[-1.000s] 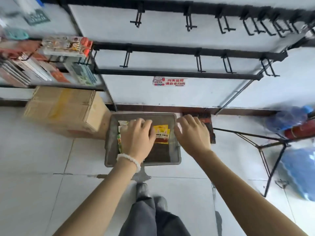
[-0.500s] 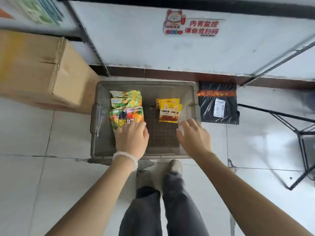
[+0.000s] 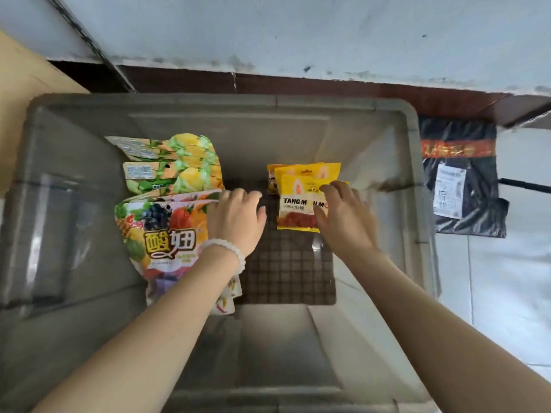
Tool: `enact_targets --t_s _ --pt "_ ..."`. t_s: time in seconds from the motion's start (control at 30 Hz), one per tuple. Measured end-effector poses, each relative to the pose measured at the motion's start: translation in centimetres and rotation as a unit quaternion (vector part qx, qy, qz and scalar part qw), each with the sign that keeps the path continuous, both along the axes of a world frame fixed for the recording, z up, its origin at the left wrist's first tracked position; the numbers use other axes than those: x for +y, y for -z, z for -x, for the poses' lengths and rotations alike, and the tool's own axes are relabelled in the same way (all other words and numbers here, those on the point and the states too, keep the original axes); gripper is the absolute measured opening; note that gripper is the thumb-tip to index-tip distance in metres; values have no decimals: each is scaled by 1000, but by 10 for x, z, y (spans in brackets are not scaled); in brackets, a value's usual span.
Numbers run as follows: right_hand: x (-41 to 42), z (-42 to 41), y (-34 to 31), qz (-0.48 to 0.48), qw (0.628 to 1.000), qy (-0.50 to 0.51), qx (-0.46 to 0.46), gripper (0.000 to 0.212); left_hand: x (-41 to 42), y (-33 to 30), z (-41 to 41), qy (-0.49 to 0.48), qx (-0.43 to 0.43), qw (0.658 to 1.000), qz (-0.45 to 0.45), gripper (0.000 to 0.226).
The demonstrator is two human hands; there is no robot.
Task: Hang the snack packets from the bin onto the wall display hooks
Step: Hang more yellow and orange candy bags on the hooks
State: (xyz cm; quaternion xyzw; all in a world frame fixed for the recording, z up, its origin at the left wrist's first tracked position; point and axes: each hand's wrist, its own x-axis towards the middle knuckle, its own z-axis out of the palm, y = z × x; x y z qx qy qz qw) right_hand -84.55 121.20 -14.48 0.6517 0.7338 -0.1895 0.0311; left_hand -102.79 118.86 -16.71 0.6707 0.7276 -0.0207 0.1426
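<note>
A grey plastic bin (image 3: 387, 138) stands on the floor against the wall. On its left side lies a stack of colourful fruit snack packets (image 3: 161, 231), with green and yellow packets (image 3: 179, 162) behind them. Right of the middle lie yellow packets (image 3: 298, 201), overlapping one another. My left hand (image 3: 235, 219), with a white bead bracelet on its wrist, curls its fingers over the upper right edge of the top fruit packet. My right hand (image 3: 343, 216) rests with spread fingers on the right side of the front yellow packet. No wall hooks are in view.
A cardboard box (image 3: 24, 76) stands left of the bin. A black plastic parcel (image 3: 465, 180) lies on the tiled floor to the right, beside a thin black metal bar (image 3: 524, 186). The white wall with a dark skirting runs behind the bin.
The view has dropped from the hook rails down into the bin and closed in. My left hand slid to the fruit packet's right edge; my right hand reached onto the yellow packet.
</note>
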Motion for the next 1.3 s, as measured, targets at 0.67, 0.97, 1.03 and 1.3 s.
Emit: enact_targets --t_s 0.67,0.97,1.03,1.3 --pt "33 13 60 14 998 61 -5 31 60 52 -24 -30 -23 998 -49 18" --pt "27 5 51 34 998 43 44 22 45 46 -18 -16 -60 991 -116 8" --pt "18 0 39 58 995 38 69 21 33 35 -18 -7 -75 990 -122 8" --pt "-34 -10 -65 16 986 56 156 14 -17 -82 -13 51 -118 979 -161 10"
